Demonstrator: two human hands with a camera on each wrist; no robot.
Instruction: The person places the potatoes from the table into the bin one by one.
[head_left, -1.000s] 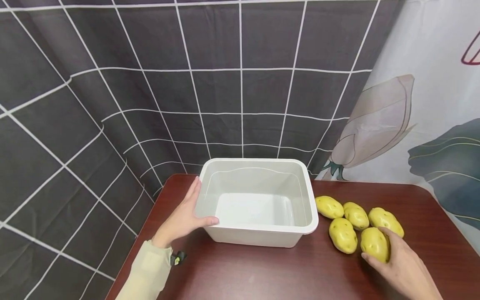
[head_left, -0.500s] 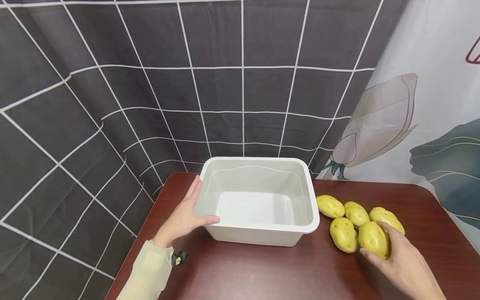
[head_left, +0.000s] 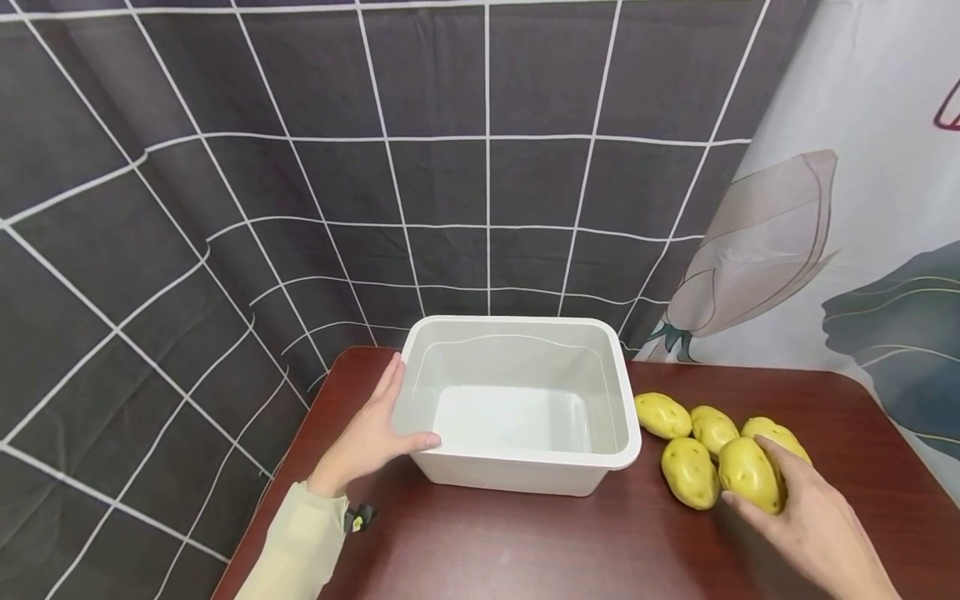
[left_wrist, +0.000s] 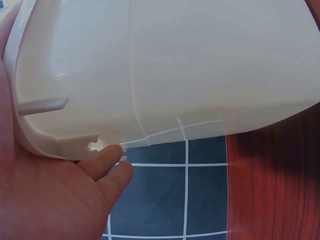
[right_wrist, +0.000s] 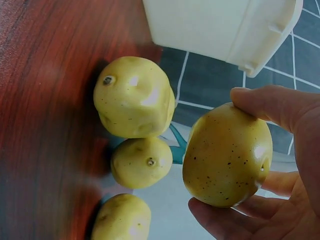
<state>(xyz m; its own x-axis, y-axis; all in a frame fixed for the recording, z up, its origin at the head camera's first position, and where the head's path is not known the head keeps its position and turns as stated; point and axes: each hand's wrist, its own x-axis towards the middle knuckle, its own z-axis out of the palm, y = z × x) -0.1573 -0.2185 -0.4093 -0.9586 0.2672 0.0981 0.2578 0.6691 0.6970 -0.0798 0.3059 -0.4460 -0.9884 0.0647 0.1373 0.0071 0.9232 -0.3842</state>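
On the right, my right hand (head_left: pixel 813 512) grips a yellow potato (head_left: pixel 750 475), thumb on one side and fingers on the other. The right wrist view shows that held potato (right_wrist: pixel 227 155), smooth and dark-speckled, raised off the tabletop. Several more potatoes lie close by, among them one (head_left: pixel 689 472) just left of it and another (head_left: pixel 776 437) partly hidden behind it. My left hand (head_left: pixel 367 442) rests at the near left corner of a white plastic tub (head_left: pixel 517 472). Its thumb lies on the front rim; straight fingers run along the left side, fingertips (left_wrist: pixel 114 152) at the outer wall.
The tub stands on a reddish-brown wooden table (head_left: pixel 487 550), near its back edge. A dark cloth with white grid lines (head_left: pixel 442 183) hangs behind and at left. At right hangs a white cloth with flower prints (head_left: pixel 787 233).
The right hand has lifted its potato a little, after an initial small shift left toward the neighbouring potato. My left hand and the tub stay in place.
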